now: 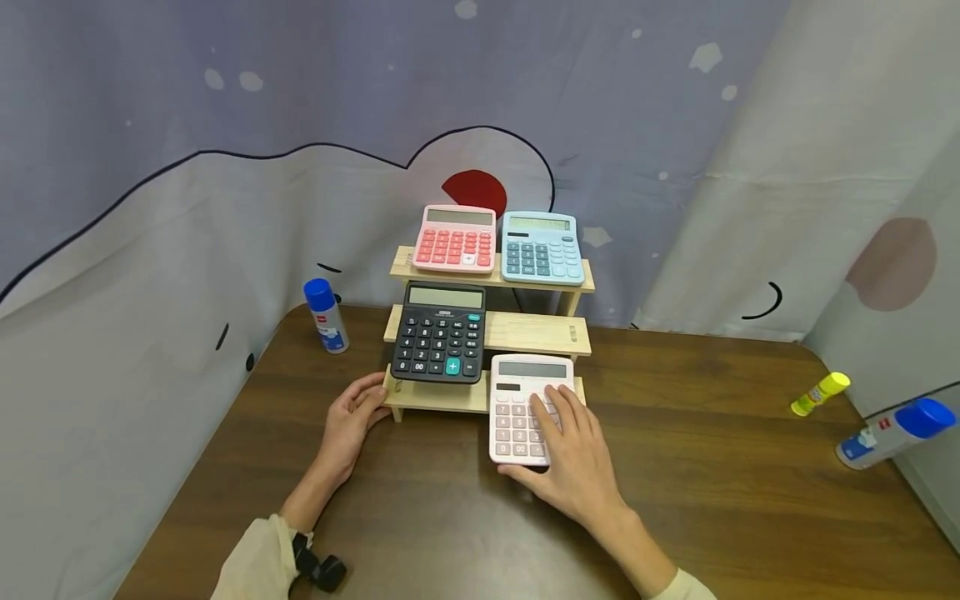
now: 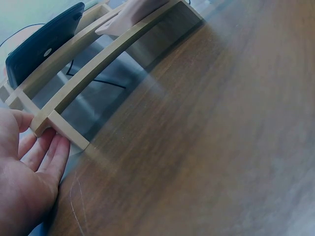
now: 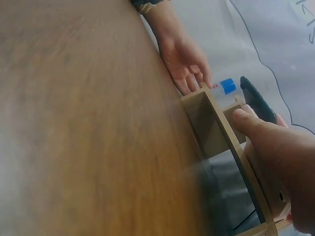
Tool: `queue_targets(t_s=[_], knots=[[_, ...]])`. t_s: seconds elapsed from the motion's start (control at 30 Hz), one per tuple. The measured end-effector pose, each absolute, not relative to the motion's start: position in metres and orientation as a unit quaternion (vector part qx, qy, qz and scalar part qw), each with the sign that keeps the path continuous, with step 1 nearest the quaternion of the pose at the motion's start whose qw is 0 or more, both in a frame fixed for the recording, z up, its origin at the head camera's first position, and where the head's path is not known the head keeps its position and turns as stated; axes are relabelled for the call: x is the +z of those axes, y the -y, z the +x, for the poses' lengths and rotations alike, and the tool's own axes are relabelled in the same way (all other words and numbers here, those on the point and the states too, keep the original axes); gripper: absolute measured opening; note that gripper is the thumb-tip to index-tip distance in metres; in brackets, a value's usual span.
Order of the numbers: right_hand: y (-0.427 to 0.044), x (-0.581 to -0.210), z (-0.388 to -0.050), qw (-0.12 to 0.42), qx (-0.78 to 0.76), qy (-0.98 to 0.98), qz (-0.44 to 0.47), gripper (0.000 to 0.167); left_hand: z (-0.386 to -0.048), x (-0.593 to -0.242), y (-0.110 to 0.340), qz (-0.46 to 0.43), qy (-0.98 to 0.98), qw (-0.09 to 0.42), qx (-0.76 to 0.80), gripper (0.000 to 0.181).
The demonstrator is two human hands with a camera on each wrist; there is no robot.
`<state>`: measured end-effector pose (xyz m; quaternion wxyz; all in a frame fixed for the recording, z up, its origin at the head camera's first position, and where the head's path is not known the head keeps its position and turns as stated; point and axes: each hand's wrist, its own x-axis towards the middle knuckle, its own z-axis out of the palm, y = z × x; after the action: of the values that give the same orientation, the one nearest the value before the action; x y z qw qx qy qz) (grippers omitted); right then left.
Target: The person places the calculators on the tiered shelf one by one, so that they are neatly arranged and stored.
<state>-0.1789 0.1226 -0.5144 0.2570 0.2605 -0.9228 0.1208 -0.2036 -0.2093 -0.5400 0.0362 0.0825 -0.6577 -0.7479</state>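
Note:
A white calculator (image 1: 533,371) leans on the right part of a three-tier wooden shelf stand (image 1: 442,398). My right hand (image 1: 581,467) rests on it, fingers laid over the keys and thumb by its lower edge. My left hand (image 1: 348,425) holds the left end of the lowest tier. In the left wrist view its thumb is above the board's end and its fingers (image 2: 51,152) are underneath. A black calculator (image 1: 438,333) slants against the stand's left side. On the top tier stand a pink calculator (image 1: 455,239) and a light blue calculator (image 1: 542,248).
Behind the stand's left side is a blue-capped bottle (image 1: 327,317). Another blue-capped bottle (image 1: 892,433) and a yellow glue stick (image 1: 821,394) are at the table's right. A patterned curtain (image 1: 637,167) hangs behind the wooden table (image 1: 690,433).

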Motion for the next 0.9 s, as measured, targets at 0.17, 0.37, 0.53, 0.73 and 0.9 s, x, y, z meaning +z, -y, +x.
queue_targets(t_s=[0.17,0.37,0.53,0.73,0.9], knots=[[-0.1209,-0.5136,-0.1806,0.261,0.12,0.921,0.264,0.104,-0.2031,-0.5405,0.2099,0.081,0.656,0.037,-0.749,0.041],[-0.1185,-0.5134,-0.1826,0.262,0.121,0.919,0.267,0.104,-0.2025,-0.5406,0.2106,0.079,0.656,0.039,-0.75,0.04],[-0.1173,-0.5146,-0.1835,0.265,0.122,0.919,0.265,0.105,-0.2022,-0.5398,0.21,0.079,0.657,0.036,-0.749,0.04],[-0.1165,-0.517,-0.1838,0.269,0.116,0.918,0.266,0.104,-0.2027,-0.5398,0.2098,0.081,0.656,0.034,-0.75,0.04],[-0.1153,-0.5188,-0.183,0.266,0.119,0.92,0.262,0.105,-0.2031,-0.54,0.2096,0.081,0.653,0.036,-0.752,0.04]])
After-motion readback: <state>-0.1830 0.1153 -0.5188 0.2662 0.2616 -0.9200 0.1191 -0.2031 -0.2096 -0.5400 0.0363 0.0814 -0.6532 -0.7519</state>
